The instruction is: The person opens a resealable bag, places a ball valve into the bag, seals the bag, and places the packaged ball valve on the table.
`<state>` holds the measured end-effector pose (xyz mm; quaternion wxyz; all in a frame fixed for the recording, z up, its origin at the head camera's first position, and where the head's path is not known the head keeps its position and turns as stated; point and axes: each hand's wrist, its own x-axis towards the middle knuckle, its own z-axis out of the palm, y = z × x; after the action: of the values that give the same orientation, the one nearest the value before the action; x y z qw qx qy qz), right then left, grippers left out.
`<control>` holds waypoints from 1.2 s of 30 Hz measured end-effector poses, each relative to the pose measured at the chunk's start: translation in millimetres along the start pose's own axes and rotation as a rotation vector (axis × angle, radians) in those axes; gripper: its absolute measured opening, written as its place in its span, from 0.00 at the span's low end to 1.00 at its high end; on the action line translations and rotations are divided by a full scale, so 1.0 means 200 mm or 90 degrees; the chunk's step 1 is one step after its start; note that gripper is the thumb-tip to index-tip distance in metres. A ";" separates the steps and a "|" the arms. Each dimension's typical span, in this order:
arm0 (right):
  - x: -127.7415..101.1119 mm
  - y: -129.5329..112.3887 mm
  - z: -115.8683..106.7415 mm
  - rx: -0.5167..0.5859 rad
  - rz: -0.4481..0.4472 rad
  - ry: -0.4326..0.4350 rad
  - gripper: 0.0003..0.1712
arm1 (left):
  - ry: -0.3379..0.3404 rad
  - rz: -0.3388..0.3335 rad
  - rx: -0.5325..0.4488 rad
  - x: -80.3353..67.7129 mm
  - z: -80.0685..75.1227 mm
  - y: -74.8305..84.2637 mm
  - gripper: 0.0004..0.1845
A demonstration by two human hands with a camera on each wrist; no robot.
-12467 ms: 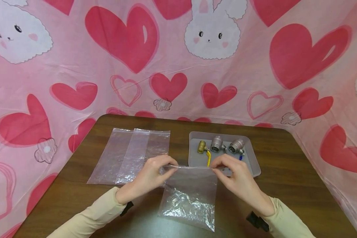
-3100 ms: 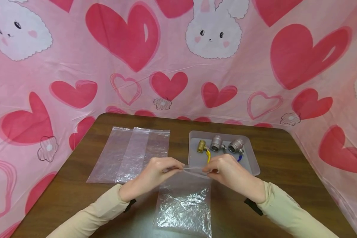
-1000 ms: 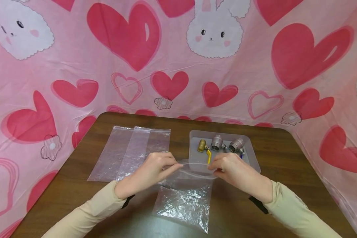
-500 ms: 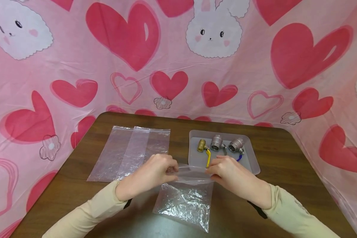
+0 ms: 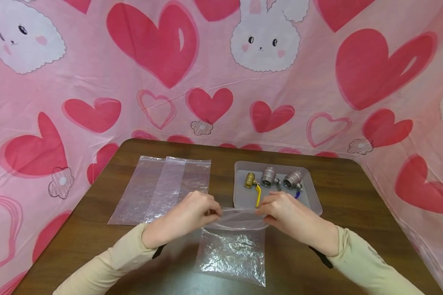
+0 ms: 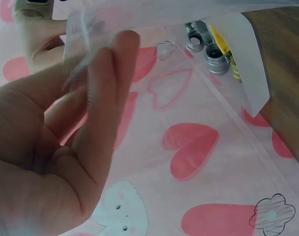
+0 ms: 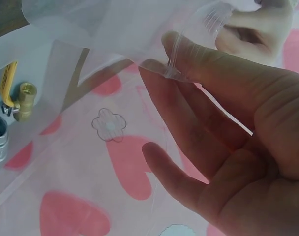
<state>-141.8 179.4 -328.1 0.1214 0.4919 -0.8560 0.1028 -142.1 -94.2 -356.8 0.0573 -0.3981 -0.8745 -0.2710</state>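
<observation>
A clear zip-lock bag [image 5: 232, 252] hangs between the two hands with its mouth uppermost and spread into an oval. My left hand [image 5: 190, 213] pinches the left side of the bag's mouth. On the opposite side, my right hand [image 5: 289, 215] pinches the rim; in the right wrist view, the zip strip runs between thumb [image 7: 189, 54] and index finger. Nothing shows inside the bag. Behind it, a translucent tray [image 5: 240, 196] holds a brass ball valve [image 5: 250, 180] with a yellow lever and two steel ball valves, one steel valve [image 5: 268, 177] beside another steel valve [image 5: 293, 179].
Two more clear zip-lock bags, a left bag [image 5: 138, 192] and an overlapping right bag [image 5: 195, 178], lie flat at the left of the wooden table [image 5: 354, 213]. A pink cloth [image 5: 221, 82] with hearts and rabbits hangs behind the table.
Earliest, the bag's mouth was held flat, its edges together; its sides have since parted. Within the last second, the front rim has come toward me and the gap looks wider. The valves stay put.
</observation>
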 end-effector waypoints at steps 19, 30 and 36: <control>-0.01 0.05 -0.04 0.078 0.062 -0.059 0.15 | -0.009 -0.012 -0.044 0.01 0.03 0.00 0.15; -0.02 0.06 -0.03 0.070 0.059 -0.053 0.14 | 0.004 -0.015 -0.065 0.01 0.04 -0.01 0.13; -0.02 0.07 -0.04 0.055 -0.007 0.015 0.12 | -0.002 -0.026 -0.061 0.01 0.05 -0.01 0.13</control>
<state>-151.7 191.9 -322.6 0.1109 0.4998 -0.8467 0.1446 -143.1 -89.0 -365.3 0.0314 -0.3831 -0.8685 -0.3130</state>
